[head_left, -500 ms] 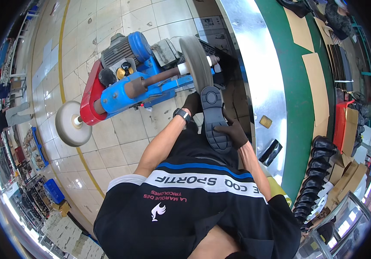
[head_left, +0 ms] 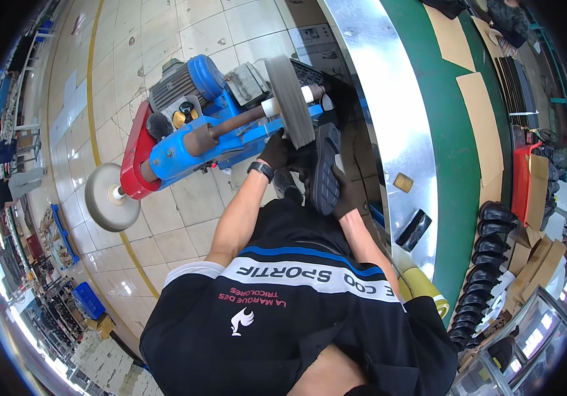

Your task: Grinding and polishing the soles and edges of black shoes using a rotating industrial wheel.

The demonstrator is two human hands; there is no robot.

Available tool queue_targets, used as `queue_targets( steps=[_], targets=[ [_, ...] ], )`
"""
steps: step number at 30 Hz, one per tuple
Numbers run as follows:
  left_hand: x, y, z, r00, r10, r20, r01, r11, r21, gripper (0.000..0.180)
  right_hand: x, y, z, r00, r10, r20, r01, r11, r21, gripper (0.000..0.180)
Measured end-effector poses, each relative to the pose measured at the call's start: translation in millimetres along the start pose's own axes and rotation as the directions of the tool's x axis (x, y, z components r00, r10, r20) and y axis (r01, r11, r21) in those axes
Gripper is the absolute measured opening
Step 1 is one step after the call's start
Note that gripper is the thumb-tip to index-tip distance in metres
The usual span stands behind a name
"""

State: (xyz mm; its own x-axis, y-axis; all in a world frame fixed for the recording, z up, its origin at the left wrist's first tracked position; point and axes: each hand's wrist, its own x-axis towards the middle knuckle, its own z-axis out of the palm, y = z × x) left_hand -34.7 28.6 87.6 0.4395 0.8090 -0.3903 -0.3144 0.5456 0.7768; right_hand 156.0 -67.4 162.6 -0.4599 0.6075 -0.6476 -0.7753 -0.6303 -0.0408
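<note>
one dark-soled shoe [head_left: 325, 178], held between the person's hands and tilted on edge, sole facing up and to the right. one right hand [head_left: 345, 197], dark-gloved, closed round the near end of the shoe from its right side. one left hand [head_left: 275, 153], dark-gloved, across from the right hand and just left of the grey wheel's lower edge; its fingers lie in shadow, so whether they pinch the shoe or stand spread cannot be told. one grey wheel [head_left: 289, 99], ahead of both hands, face smeared as if turning; its rim is just beside the shoe's far end, contact unclear. one shaft [head_left: 240, 122], bearing that wheel, ahead and to the left of the left hand. one pale wheel [head_left: 108, 198], well to the left of both hands. one yellowish block [head_left: 403, 182], on the metal bench edge to the right of the right hand. handling notes, by judgement: the work seems to be buffing or smoothing the shoe's side; a firm grip at the near end suits it, with light, even pressure and a slow roll of the wrists so the rim follows the curve; left fingertips are best kept clear of the wheel, loose glove cloth likewise; pressing too long on one spot could scorch or over-wear it.
</note>
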Motion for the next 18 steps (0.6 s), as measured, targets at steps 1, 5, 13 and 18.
queue_targets(
  steps=[1, 5, 13, 18],
  targets=[
    [-0.8, 10.8, 2.1, 0.95, -0.259, 0.172, 0.307, 0.697, -0.648, 0.04, 7.8, -1.6, -1.0, 0.999, 0.001, 0.042, -0.004, 0.997, 0.077, 0.056],
    [-3.9, 20.4, -1.9, 0.941, -0.284, 0.183, 0.338, 0.763, -0.551, 0.039, 9.3, -13.8, 30.8, 0.978, 0.108, 0.176, -0.159, 0.938, 0.309, 0.045],
    [-24.2, -22.2, 13.8, 0.933, -0.316, 0.174, 0.328, 0.542, -0.774, 0.078, -52.1, -18.9, 11.9, 0.972, 0.142, 0.19, -0.137, 0.99, -0.037, 0.058],
    [12.1, -97.9, -38.5, 0.997, -0.064, 0.031, 0.069, 0.975, -0.21, 0.073, -22.8, -22.4, 5.7, 0.975, 0.122, 0.188, -0.134, 0.989, 0.055, 0.056]
  ],
)
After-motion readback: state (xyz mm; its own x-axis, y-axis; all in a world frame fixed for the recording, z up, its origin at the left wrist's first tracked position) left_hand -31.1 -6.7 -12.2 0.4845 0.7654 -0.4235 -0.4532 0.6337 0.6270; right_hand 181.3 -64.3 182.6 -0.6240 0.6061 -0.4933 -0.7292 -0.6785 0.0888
